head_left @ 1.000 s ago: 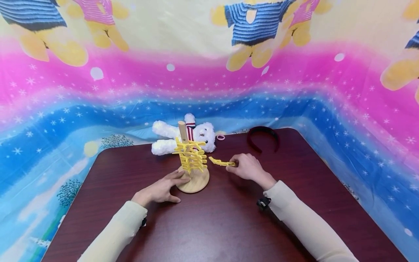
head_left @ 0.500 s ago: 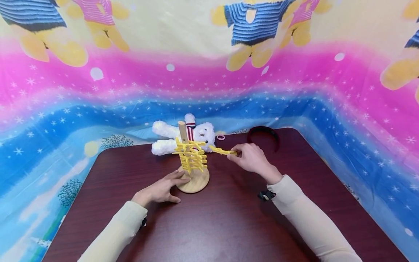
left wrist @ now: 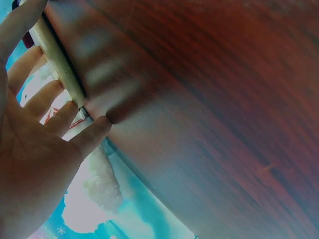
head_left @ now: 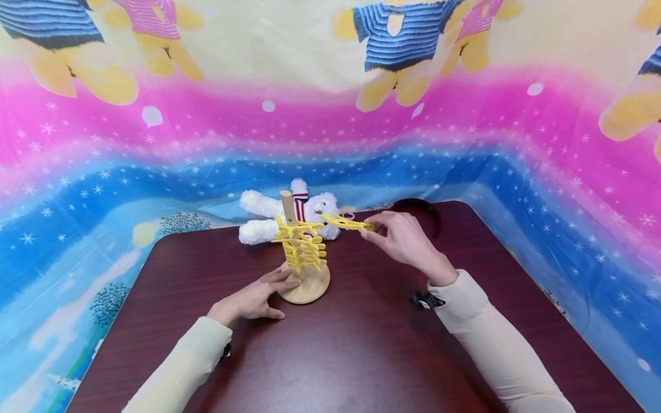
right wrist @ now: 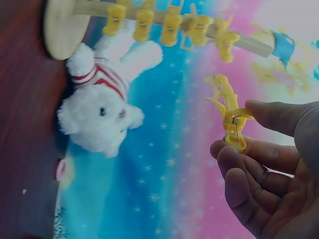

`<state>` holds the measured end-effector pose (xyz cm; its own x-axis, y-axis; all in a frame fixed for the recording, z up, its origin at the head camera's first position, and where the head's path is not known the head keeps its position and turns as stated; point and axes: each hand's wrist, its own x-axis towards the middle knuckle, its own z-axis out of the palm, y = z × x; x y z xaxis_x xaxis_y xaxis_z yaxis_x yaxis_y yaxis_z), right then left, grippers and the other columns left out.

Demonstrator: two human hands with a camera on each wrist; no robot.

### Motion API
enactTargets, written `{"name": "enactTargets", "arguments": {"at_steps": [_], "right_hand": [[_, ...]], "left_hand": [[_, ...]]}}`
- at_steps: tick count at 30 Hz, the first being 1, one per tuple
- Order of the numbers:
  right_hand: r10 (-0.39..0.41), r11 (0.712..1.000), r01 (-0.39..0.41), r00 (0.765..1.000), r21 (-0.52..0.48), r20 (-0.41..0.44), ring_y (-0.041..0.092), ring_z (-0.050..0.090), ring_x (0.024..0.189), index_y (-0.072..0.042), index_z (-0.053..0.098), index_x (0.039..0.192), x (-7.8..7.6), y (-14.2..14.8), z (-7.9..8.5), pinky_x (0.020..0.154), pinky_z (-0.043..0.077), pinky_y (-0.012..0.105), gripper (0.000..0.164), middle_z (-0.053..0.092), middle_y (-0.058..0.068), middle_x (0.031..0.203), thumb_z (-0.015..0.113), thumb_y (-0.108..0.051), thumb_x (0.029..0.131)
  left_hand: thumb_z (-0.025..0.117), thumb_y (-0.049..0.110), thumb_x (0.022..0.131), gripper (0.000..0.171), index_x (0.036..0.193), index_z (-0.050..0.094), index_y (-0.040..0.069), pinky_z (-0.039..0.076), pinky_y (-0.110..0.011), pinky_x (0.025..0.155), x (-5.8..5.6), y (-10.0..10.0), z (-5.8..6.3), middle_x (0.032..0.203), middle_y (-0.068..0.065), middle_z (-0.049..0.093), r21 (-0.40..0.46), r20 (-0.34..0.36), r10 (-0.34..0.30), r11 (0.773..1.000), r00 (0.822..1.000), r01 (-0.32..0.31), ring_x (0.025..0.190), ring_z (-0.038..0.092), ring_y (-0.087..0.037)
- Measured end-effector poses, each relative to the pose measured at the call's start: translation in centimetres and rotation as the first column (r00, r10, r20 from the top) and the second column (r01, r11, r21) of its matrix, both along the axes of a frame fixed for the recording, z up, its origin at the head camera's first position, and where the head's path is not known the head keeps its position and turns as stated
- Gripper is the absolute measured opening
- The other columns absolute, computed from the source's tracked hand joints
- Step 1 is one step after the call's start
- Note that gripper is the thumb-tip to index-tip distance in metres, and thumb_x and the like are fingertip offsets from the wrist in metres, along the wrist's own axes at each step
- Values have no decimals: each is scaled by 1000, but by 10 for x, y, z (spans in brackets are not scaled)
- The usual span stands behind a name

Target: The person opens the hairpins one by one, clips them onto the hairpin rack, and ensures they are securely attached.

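A wooden stand with a round base (head_left: 313, 288) and an upright post (head_left: 287, 205) stands mid-table, several yellow spring clips (head_left: 306, 246) clamped along the post. My left hand (head_left: 253, 299) rests at the base's left side, fingers extended; in the left wrist view its fingertips lie along the base edge (left wrist: 59, 57). Between thumb and fingers my right hand (head_left: 400, 238) pinches another yellow spring clip (right wrist: 232, 117) by its handles. That clip's prongs are spread and point left, level with the top clips and just right of them. In the right wrist view it is apart from the post.
Behind the stand a white plush bear (head_left: 260, 229) in a striped top lies on its side. A pink ring-shaped band (head_left: 349, 216) is near the table's back edge. A dark red headband (head_left: 431, 209) lies beyond my right hand, partly hidden by it. Printed cloth surrounds the table (head_left: 320, 355).
My right hand has risen with its clip, which has come slightly closer to the clips' top; its prongs now show spread. The left hand has stayed on the base.
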<state>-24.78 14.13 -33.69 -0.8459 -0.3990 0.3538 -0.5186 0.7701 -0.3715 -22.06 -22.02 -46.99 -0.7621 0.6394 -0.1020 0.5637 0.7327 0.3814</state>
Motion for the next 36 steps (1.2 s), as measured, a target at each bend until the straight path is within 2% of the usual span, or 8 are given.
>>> {"name": "enactTargets", "arguments": {"at_steps": [6, 13, 20, 28, 36], "right_hand": [[38, 999, -38, 998, -16, -48, 12, 63, 74, -17, 77, 109, 6, -3, 12, 67, 47, 31, 25, 73, -2, 86, 73, -33, 91], [79, 996, -82, 992, -28, -102, 11, 62, 73, -18, 78, 106, 7, -10, 21, 68, 46, 32, 21, 73, -4, 84, 73, -32, 91], [116, 992, -120, 989, -37, -91, 9, 62, 73, -19, 78, 106, 5, -23, 23, 71, 47, 32, 21, 73, -5, 85, 72, -33, 91], [170, 984, -175, 981, -45, -95, 7, 64, 72, -17, 78, 106, 5, -39, 23, 66, 50, 28, 21, 73, -4, 85, 72, -31, 92], [201, 978, -204, 976, -38, -82, 7, 65, 75, -17, 78, 102, 2, -53, 24, 67, 52, 28, 14, 72, -4, 87, 71, -25, 93]], "left_hand": [[83, 30, 82, 78, 150, 47, 19, 34, -57, 115, -1, 0, 0, 164, -15, 28, 2, -1, -3, 1000, 1000, 3, 153, 19, -40], [83, 30, 82, 78, 150, 47, 19, 35, -57, 115, -1, 0, 1, 164, -15, 28, 3, -4, -7, 1000, 1000, 7, 153, 19, -40], [83, 30, 81, 78, 150, 48, 18, 35, -57, 115, 1, 0, 2, 164, -16, 29, 3, -12, -10, 1000, 1000, 10, 153, 20, -41], [82, 31, 82, 78, 151, 47, 20, 35, -56, 115, 2, 0, 2, 164, -14, 28, -4, 1, 1, 1000, 1000, -1, 153, 19, -40], [82, 31, 82, 78, 151, 46, 22, 35, -57, 114, 1, 0, 2, 165, -13, 26, -5, 11, 7, 1000, 1000, -7, 154, 18, -39]]}}
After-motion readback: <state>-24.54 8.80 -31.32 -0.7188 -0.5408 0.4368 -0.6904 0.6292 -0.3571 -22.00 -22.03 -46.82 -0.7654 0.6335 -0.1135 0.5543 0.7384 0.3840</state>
